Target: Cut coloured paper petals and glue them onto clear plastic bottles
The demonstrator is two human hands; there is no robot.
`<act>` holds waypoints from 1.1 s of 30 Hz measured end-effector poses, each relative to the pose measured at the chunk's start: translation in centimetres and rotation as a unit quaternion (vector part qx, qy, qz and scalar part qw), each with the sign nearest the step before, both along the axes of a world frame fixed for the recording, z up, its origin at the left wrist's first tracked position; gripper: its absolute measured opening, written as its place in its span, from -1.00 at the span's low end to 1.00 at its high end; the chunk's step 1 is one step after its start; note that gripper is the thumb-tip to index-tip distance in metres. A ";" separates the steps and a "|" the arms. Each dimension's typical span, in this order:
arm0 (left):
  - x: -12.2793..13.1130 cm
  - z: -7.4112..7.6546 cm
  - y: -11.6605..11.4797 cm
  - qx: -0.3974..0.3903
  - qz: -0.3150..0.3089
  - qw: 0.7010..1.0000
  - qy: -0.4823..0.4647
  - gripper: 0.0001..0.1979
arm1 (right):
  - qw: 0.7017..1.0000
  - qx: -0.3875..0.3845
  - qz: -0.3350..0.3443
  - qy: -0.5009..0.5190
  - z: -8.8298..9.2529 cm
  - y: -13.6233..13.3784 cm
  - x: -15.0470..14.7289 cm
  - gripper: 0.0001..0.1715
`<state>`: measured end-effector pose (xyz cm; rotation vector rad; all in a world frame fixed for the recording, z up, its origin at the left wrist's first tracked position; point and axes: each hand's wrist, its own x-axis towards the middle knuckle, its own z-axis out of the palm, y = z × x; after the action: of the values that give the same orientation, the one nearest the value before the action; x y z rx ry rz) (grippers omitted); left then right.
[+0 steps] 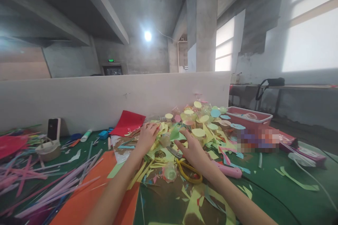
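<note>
My left hand lies on a heap of yellow paper scraps, fingers curled into the pile; what they hold I cannot make out. My right hand rests flat and spread on the same heap, just above yellow-handled scissors. A small clear plastic dome lies between my forearms. Beyond my hands stands a pile of clear domes capped with coloured paper discs. A red sheet leans near my left hand.
An orange sheet and several pink and purple straws cover the green table at left. A phone stands behind a small basket. A pink tool, a pink tray and a white partition are nearby.
</note>
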<state>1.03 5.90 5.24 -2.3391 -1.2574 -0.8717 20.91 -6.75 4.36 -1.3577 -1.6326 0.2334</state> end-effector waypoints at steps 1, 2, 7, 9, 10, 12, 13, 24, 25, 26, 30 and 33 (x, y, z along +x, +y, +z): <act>0.1 0.3 -0.1 0.001 -0.002 1.000 -0.003 -0.71 | 1.000 -0.002 0.004 0.005 0.0 0.0 0.0 -0.53; 0.3 0.7 -0.3 0.000 -0.003 1.000 -0.006 -0.70 | 1.000 -0.006 0.008 0.010 0.0 0.0 -0.1 -0.52; 0.5 2.1 -1.0 -0.041 0.036 0.998 -0.022 -0.64 | 0.999 -0.024 0.002 0.027 0.2 -0.1 -0.2 -0.48; 0.4 2.3 -1.2 -0.067 0.072 0.995 -0.032 -0.63 | 0.999 -0.025 0.005 0.028 0.3 -0.1 -0.2 -0.48; 0.4 2.4 -1.3 -0.079 0.086 0.992 -0.035 -0.63 | 0.999 -0.025 0.008 0.028 0.3 -0.1 -0.1 -0.49; 0.4 2.9 -1.7 -0.104 0.096 0.989 -0.035 -0.64 | 0.999 -0.024 0.007 0.028 0.3 -0.1 -0.1 -0.49; 0.5 3.4 -2.0 -0.116 0.089 0.989 -0.032 -0.65 | 0.999 -0.025 0.006 0.029 0.3 0.0 -0.1 -0.49; 2.2 9.2 -13.0 -0.236 -0.145 0.960 0.045 -0.74 | 0.985 0.000 0.023 0.172 0.9 -0.3 0.1 -0.44; 2.1 8.5 -13.3 -0.221 -0.162 0.961 0.047 -0.77 | 0.982 -0.002 0.035 0.186 1.0 -0.4 0.1 -0.45; 1.8 7.5 -13.3 -0.198 -0.187 0.961 0.049 -0.79 | 0.979 -0.005 0.046 0.198 1.0 -0.4 0.1 -0.46; 0.4 3.3 -11.9 -0.106 -0.250 0.962 0.037 -0.83 | 0.973 -0.033 0.066 0.219 0.9 -0.4 -0.2 -0.45; -0.3 1.5 -11.3 -0.048 -0.271 0.961 0.024 -0.83 | 0.965 -0.041 0.095 0.243 0.4 -0.1 -0.4 -0.46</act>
<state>0.70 -5.38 6.71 -2.8198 -0.6461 -0.9136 20.47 -6.89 4.80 -1.0915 -1.3417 0.6978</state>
